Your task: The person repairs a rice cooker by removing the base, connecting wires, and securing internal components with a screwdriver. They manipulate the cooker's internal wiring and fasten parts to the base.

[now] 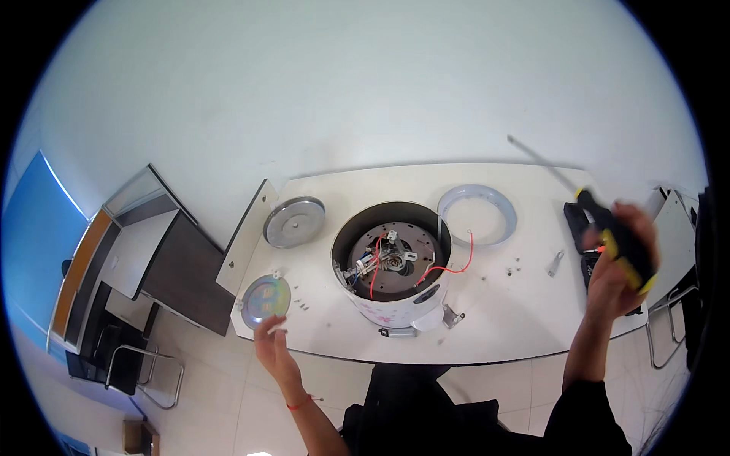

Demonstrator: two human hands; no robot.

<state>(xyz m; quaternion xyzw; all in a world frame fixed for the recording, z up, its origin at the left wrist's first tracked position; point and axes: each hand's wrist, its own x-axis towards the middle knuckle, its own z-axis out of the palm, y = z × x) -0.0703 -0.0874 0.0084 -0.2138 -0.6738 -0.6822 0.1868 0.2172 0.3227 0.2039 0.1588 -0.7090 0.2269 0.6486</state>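
Observation:
In my right hand (620,262), raised over the right end of the table, is a large screwdriver (612,228) with a black and yellow handle. Its long shaft points up and to the left, a little blurred. My left hand (277,361) hovers at the front left edge by a round metal plate (266,298), fingertips pinched around something small and pale that I cannot make out. Between the hands stands a rice cooker body (380,304), bottom up and uncovered. Wires, metal brackets and a red wire (456,270) show inside; the wire hangs out over its right rim.
A round metal cover (295,223) lies at the back left, a pale plastic ring (502,235) at the back right. Small screws (303,306) and metal brackets (452,317) are scattered around the cooker. A black tool case (576,222) sits at the table's right end.

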